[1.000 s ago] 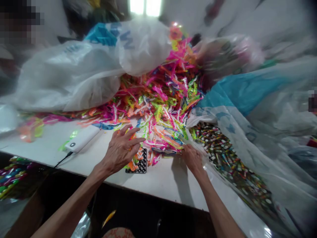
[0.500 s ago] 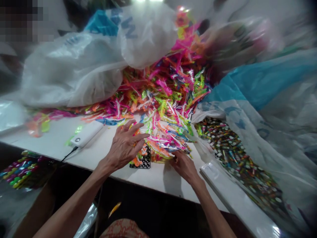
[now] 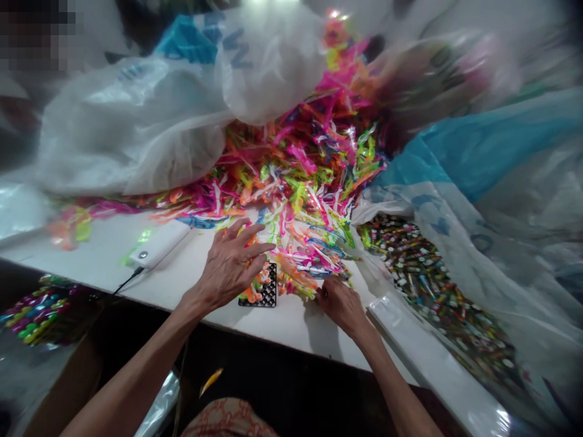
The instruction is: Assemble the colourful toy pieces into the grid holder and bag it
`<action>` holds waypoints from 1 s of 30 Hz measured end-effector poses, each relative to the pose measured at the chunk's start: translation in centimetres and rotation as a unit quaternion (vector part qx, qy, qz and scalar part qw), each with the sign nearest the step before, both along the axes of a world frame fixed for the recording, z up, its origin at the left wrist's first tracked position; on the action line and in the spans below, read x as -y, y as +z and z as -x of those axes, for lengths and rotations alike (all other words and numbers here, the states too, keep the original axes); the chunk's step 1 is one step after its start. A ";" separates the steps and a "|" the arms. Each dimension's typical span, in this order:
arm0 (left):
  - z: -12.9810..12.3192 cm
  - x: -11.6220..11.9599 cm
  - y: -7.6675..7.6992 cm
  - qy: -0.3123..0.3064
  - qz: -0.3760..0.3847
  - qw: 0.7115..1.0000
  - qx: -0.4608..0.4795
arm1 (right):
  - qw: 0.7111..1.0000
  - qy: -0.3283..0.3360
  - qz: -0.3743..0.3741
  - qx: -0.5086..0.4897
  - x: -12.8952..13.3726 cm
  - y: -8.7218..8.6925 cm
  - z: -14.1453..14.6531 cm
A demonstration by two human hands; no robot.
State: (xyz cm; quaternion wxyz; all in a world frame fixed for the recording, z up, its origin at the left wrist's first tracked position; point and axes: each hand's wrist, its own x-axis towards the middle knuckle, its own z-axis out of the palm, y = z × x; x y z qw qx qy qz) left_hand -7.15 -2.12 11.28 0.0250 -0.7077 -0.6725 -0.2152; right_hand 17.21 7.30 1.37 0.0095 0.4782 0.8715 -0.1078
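Note:
My left hand (image 3: 232,261) has its fingers spread, palm down, over a black tray with a grid of holes (image 3: 269,294). Orange and yellow-green plastic pieces lie on that tray, partly hidden beneath the hand. At the front right of a spread of neon plastic pieces, my right hand (image 3: 340,304) is closed, thumb and fingers pinched at the end of an orange plastic piece (image 3: 303,274). Its fingertips are dark and partly hidden. Pink, white, blue and yellow-green pieces lie between the hands, joining a large heap (image 3: 300,161) behind.
A white power bank (image 3: 159,246) with a black cable lies left on the white table (image 3: 282,325). Large translucent bags (image 3: 136,133) flank the heap. At right are many small multicoloured parts (image 3: 428,279) and a long white box (image 3: 437,370). Colourful beads (image 3: 39,315) hang lower left.
My right hand has shifted slightly right and down, and the pieces near its fingertips lie differently. My left hand stays almost still over the tray.

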 end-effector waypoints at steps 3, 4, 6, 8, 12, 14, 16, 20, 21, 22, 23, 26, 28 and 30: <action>-0.1 0.0 0.1 0.004 0.003 1.000 -0.001 | 0.996 -0.034 0.011 -0.083 0.0 0.2 -0.6; -0.1 0.0 0.2 0.005 0.004 1.000 -0.001 | 0.994 -0.045 0.020 -0.095 -0.2 0.2 -0.7; -0.2 0.0 0.3 0.004 0.004 1.000 0.000 | 0.990 -0.056 0.043 -0.121 -0.6 0.3 -0.9; -0.1 0.0 0.3 0.003 0.001 1.000 0.001 | 0.977 -0.055 0.098 -0.180 -1.1 0.5 -1.0; 0.0 -0.1 0.1 0.003 -0.001 1.000 0.006 | 0.876 -0.060 0.338 -0.338 -1.4 1.1 -0.6; -0.2 -0.1 0.0 0.008 -0.004 1.000 0.000 | 0.820 -0.079 0.401 -0.401 -1.0 1.3 -0.2; -0.6 0.1 0.3 0.015 -0.011 1.000 -0.018 | 0.791 -0.092 0.414 -0.441 -0.2 1.6 0.4; -2.6 1.3 1.9 0.044 -0.075 0.996 -0.034 | 0.741 -0.077 0.458 -0.485 2.2 3.1 1.5; -3.3 1.7 2.3 0.048 -0.097 0.994 -0.020 | 0.730 -0.071 0.468 -0.493 2.9 3.7 1.7; -4.0 2.0 2.5 0.046 -0.112 0.993 0.004 | 0.721 -0.064 0.476 -0.499 3.6 4.3 1.8; -4.8 2.2 2.6 0.037 -0.117 0.992 0.040 | 0.713 -0.054 0.487 -0.502 4.3 4.9 1.8; -6.7 2.3 2.0 -0.003 -0.051 0.971 0.232 | 0.695 -0.023 0.524 -0.491 5.9 6.4 1.3; -7.6 1.9 1.2 -0.046 0.047 0.912 0.405 | 0.686 -0.025 0.544 -0.483 6.7 7.0 0.7; -8.3 1.5 0.4 -0.089 0.117 0.828 0.541 | 0.680 -0.059 0.543 -0.489 7.3 7.2 0.0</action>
